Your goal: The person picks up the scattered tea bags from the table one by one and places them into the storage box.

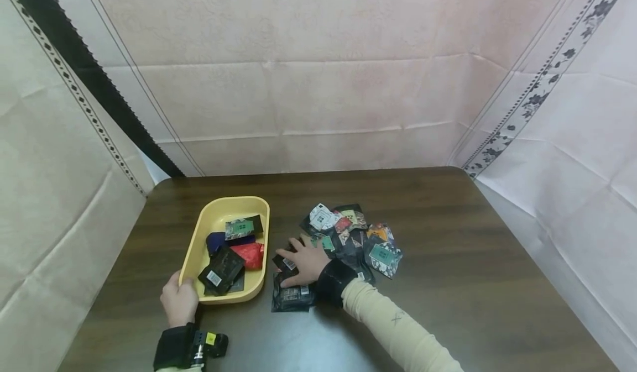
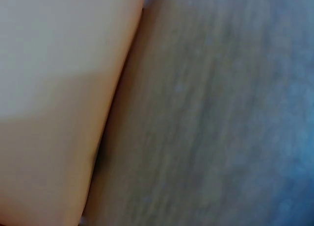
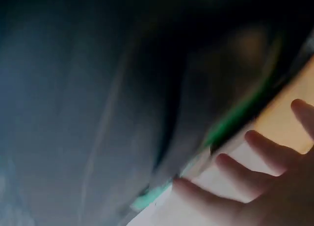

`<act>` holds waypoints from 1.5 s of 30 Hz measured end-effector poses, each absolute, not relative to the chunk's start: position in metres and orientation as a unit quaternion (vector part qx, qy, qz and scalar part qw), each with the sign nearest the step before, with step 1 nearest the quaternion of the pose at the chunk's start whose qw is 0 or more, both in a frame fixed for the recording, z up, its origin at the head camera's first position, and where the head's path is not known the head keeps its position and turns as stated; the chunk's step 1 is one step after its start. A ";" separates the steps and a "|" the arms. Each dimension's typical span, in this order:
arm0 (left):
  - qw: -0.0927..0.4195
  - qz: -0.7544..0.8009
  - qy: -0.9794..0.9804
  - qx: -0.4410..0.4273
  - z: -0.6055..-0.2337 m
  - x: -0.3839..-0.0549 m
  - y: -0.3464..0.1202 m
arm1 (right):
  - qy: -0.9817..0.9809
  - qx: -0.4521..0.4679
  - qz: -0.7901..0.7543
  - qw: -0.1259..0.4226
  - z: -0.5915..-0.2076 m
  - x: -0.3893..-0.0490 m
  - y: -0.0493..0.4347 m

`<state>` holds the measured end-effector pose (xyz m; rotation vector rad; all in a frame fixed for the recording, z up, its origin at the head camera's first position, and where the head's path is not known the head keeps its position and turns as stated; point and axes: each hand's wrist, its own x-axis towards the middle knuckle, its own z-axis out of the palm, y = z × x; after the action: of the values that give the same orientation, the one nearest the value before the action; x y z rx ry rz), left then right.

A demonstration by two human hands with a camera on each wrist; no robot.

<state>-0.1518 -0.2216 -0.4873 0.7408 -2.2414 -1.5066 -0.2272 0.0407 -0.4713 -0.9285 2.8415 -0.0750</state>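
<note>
Head view: left grip [image 1: 180, 300] holds tray [image 1: 231, 298], right grip [image 1: 306, 262] touches packets [image 1: 291, 301].

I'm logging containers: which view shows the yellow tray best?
The head view: the yellow tray shows almost whole, packets inside. The left wrist view shows none of it; the right wrist view, at most a yellowish patch, unclear.

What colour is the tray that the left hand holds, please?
The tray is yellow, seen best in the head view.

The left hand [image 1: 180, 301] curls; the right hand [image 1: 307, 262] is splayed.
</note>
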 end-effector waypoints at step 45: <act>0.170 -0.524 -0.795 0.254 -0.488 -0.151 -0.222 | 0.914 -0.379 -0.081 -0.120 -0.438 -0.186 -0.068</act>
<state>-0.1513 -0.2224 -0.4878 0.7205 -2.2595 -1.4900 -0.1859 -0.0681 -0.4381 -1.2904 3.1143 -0.2776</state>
